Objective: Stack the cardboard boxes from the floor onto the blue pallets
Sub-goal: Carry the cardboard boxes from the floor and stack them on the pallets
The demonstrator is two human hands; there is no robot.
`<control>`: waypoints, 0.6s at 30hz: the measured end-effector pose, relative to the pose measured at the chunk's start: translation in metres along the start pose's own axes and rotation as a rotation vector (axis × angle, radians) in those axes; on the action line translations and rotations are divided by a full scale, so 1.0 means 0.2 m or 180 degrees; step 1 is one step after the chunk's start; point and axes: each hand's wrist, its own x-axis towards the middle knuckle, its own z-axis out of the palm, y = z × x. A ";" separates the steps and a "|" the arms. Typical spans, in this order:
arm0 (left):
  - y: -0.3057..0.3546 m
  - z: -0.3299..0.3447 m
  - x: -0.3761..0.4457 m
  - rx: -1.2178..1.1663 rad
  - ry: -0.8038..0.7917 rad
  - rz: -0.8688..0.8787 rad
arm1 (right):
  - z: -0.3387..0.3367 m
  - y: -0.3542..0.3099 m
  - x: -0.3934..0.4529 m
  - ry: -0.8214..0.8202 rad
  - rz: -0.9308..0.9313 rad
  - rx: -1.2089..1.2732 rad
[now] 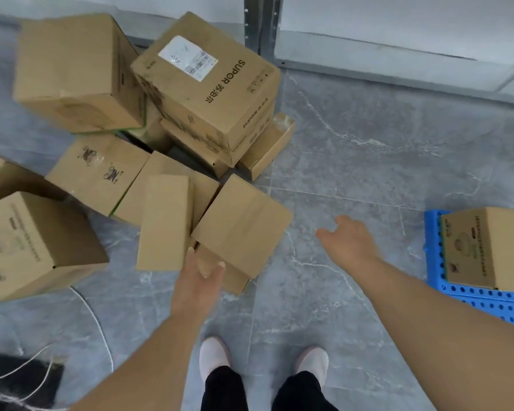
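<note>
tan boxes (241, 229), blue perforated pallet (487, 301), grey marbled floor (353, 143)

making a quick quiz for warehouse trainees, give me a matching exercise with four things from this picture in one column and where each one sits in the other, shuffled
Things:
1. SUPOR box
2. blue pallet
3. left hand
4. right hand

Places:
A. over bare grey floor, fingers spread, holding nothing
B. at the right edge, with one printed box standing on it
C. on top of the pile near the wall, white label facing up
D. at the near edge of the small plain boxes in the middle

Pairs: 1-C, 2-B, 3-D, 4-A
</note>
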 end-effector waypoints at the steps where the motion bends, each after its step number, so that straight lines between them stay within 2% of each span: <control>1: -0.03 -0.02 0.04 -0.0055 -0.0003 0.0009 | 0.03 -0.04 0.01 0.0005 -0.0016 -0.0021; 10: -0.10 0.10 0.40 -0.0465 0.0117 -0.0252 | 0.32 -0.22 0.36 -0.0172 -0.0450 -0.0297; 18: -0.16 0.41 0.66 -0.1152 0.0293 -0.0894 | 0.48 -0.32 0.80 -0.0362 -0.0867 -0.0841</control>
